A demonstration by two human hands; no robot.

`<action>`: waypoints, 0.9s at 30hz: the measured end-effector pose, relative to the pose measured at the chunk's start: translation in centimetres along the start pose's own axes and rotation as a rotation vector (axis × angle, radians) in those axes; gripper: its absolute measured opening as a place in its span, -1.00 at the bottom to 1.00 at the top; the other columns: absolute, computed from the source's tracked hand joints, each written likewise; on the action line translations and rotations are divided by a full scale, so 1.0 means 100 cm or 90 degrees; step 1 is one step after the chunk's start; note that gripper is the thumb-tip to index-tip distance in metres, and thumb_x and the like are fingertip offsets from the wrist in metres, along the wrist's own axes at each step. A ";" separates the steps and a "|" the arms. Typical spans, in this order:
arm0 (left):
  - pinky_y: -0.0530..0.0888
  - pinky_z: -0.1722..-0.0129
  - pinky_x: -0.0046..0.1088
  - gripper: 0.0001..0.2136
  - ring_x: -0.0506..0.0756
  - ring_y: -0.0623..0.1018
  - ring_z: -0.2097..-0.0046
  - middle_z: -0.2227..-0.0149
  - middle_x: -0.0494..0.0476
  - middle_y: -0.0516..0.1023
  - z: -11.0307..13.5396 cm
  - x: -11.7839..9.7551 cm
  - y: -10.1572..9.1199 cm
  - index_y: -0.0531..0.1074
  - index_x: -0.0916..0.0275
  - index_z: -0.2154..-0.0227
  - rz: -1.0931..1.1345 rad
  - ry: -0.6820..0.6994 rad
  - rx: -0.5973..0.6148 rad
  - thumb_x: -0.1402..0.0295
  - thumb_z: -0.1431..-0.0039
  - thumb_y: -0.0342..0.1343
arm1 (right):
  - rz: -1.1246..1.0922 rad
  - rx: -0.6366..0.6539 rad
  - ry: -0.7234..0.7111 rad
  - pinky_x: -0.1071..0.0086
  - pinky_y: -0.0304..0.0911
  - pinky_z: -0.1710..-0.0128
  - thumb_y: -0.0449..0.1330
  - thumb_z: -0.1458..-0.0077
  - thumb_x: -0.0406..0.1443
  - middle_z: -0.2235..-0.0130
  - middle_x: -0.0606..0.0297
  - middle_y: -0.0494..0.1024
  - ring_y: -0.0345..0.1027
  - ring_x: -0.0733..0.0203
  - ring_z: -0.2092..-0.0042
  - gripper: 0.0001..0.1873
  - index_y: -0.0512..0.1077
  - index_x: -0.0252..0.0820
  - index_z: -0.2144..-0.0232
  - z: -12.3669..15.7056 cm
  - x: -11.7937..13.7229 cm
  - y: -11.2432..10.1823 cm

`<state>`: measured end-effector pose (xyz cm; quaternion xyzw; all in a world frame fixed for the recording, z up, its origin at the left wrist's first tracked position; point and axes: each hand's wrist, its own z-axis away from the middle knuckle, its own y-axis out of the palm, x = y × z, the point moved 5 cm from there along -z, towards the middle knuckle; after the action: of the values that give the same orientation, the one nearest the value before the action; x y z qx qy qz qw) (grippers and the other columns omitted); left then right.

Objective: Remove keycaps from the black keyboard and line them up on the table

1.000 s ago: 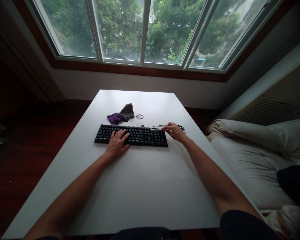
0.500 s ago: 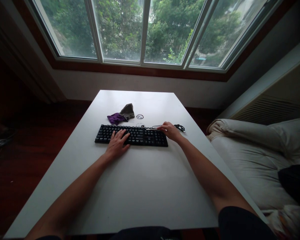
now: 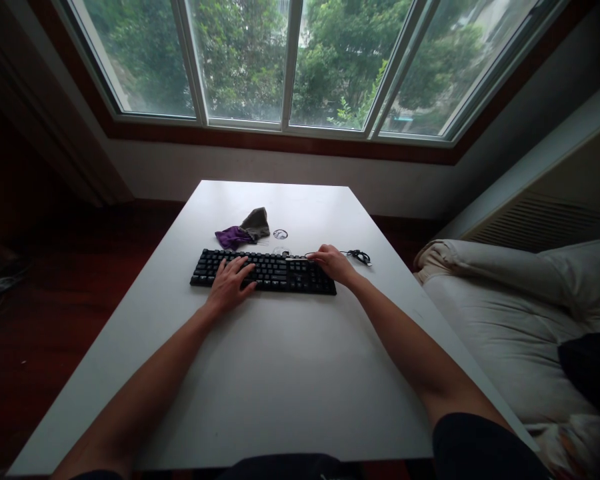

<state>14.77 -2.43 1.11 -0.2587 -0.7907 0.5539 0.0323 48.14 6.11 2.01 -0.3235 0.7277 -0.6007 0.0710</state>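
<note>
I have the black keyboard (image 3: 275, 272) lying flat on the white worktop (image 3: 280, 373), its long sides running roughly along the far edge and well apart from the near edge. Both of my hands meet it from the near side.

My left hand (image 3: 230, 283) lies palm down over the left-middle keys, fingers spread and thumb out toward the keyboard's middle; it grips nothing.

My right hand (image 3: 335, 263) is above the keyboard's right end, fingers pinched on a slender pale tool (image 3: 296, 259) that points left along the far rows of keys. At this range I can't tell what the tool is, or whether it touches the keys.

The coiled black cable (image 3: 361, 257) lies just beyond my right hand, near the worktop's right edge. Between the keyboard and the far edge I have a crumpled purple cloth (image 3: 234, 237) touching a grey-brown cloth (image 3: 257, 223), with a small round item (image 3: 281, 234) just to their right. A pale sofa (image 3: 500, 300) sits alongside the right edge.
</note>
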 end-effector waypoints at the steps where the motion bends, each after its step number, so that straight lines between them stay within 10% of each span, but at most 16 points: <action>1: 0.01 -0.43 0.03 -0.56 0.27 0.27 -0.37 -0.35 0.18 0.31 -0.001 0.008 -0.007 0.41 0.10 -0.22 -0.001 -0.028 -0.027 0.14 -0.33 0.05 | -0.004 0.000 0.000 0.26 0.29 0.06 0.16 -0.33 -0.30 0.15 0.14 0.51 0.35 0.08 0.07 -0.72 0.63 0.03 0.03 0.002 -0.005 -0.002; 10: 0.38 -0.12 -0.03 -0.66 0.35 0.47 -0.09 -0.04 0.30 0.54 0.019 0.129 -0.042 0.51 0.19 -0.03 -0.031 -0.490 -0.185 0.19 -0.28 0.06 | -0.014 0.008 -0.007 0.27 0.29 0.06 0.17 -0.33 -0.30 0.15 0.15 0.50 0.37 0.09 0.09 -0.73 0.64 0.02 0.05 -0.001 -0.010 -0.002; 27: 0.44 -0.11 -0.22 -0.65 0.22 0.57 -0.02 -0.04 0.21 0.61 0.022 0.137 -0.022 0.56 0.19 -0.03 0.043 -0.451 -0.180 0.26 -0.28 0.02 | 0.054 0.093 -0.097 0.35 0.19 0.12 0.10 -0.38 -0.29 0.07 0.14 0.52 0.35 0.09 0.01 -0.68 0.60 0.03 -0.02 -0.111 0.136 0.050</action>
<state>1.36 1.18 -1.02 -0.0794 -0.8125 0.4950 -0.2975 30.14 8.03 4.27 -0.3308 0.6873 -0.6225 0.1752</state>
